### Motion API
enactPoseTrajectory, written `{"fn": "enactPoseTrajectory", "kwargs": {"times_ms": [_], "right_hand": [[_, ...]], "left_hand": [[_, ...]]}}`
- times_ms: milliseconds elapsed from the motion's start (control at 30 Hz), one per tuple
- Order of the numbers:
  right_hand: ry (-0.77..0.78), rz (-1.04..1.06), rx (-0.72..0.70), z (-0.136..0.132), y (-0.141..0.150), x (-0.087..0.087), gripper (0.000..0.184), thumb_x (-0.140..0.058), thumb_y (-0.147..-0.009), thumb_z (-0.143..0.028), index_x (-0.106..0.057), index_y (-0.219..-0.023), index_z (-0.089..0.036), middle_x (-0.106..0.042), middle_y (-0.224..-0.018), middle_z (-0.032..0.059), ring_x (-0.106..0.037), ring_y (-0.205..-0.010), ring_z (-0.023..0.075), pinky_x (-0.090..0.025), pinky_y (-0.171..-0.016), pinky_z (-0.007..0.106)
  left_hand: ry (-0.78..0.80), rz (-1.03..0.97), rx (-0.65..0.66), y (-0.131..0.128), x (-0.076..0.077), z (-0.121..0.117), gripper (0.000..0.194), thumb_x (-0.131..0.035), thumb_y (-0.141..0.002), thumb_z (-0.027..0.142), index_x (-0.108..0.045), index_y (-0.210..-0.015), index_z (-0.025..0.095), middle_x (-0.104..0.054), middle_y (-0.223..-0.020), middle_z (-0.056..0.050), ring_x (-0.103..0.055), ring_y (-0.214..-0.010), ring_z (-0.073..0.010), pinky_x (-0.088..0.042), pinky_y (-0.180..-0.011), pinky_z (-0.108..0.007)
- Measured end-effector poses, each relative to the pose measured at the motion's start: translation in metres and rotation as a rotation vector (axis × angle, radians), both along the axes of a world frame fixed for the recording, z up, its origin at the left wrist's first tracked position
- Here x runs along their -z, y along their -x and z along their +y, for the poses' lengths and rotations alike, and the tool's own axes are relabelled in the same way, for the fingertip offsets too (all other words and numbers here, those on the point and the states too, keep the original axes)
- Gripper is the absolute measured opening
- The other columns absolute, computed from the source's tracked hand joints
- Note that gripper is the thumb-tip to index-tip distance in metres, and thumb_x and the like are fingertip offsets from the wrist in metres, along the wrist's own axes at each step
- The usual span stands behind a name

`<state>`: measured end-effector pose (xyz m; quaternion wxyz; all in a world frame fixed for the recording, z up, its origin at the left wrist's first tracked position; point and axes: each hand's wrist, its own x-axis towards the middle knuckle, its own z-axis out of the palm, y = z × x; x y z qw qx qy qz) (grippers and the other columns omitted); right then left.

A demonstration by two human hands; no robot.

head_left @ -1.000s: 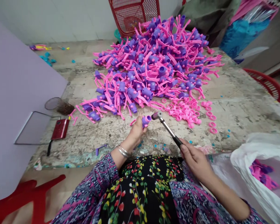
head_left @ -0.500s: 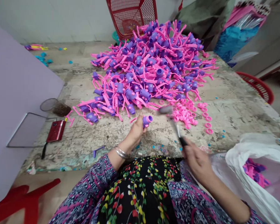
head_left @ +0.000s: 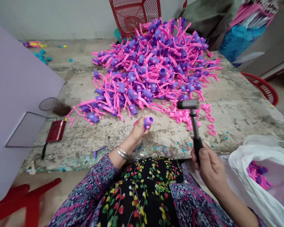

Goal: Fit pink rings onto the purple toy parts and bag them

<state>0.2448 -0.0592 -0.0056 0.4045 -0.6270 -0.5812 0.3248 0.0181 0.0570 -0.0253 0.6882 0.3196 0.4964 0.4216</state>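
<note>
My left hand is closed around a purple plastic doll torso with pink limbs; a pink ring sits round its open end, which faces right. The fingers hide part of the torso. My right hand grips the black handle of a hammer, held raised with its metal head apart from the torso, up and to the right. Beyond the hands lies a big heap of purple and pink doll torsos. Many loose pink rings lie in front of the heap, behind the hammer head.
A red basket stands behind the heap. At left are a tipped glass, a red phone and a wire frame. A purple plastic piece lies near the table edge. On the right stands a white sack.
The hammer has swung away from the torso's ringed end, up and to the right. My left hand still holds the torso in nearly the same spot.
</note>
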Motion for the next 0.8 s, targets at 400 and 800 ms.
{"fn": "enactPoseTrajectory", "kwargs": {"times_ms": [400,800], "right_hand": [[0.015,-0.058,-0.103,0.0,0.003,0.003,0.045,-0.046,-0.096,-0.052,-0.068,-0.121,-0.021,-0.064,-0.068,0.0032,-0.062,-0.061,0.0203,-0.052,-0.059,0.032],[0.088,0.022,-0.059,0.008,0.001,0.004,0.046,-0.045,-0.097,-0.051,-0.064,-0.125,-0.02,-0.055,-0.061,-0.0013,-0.051,-0.049,0.015,-0.046,-0.048,0.027]], "left_hand": [[-0.037,0.155,-0.113,-0.004,0.007,0.009,0.053,-0.034,-0.096,0.06,-0.042,-0.062,0.02,-0.038,-0.042,0.007,-0.028,-0.035,-0.0058,-0.021,-0.04,-0.021],[-0.009,0.133,-0.147,-0.004,0.007,0.008,0.046,-0.038,-0.097,0.054,-0.042,-0.065,0.02,-0.041,-0.047,0.006,-0.031,-0.037,-0.0059,-0.021,-0.04,-0.02]]}}
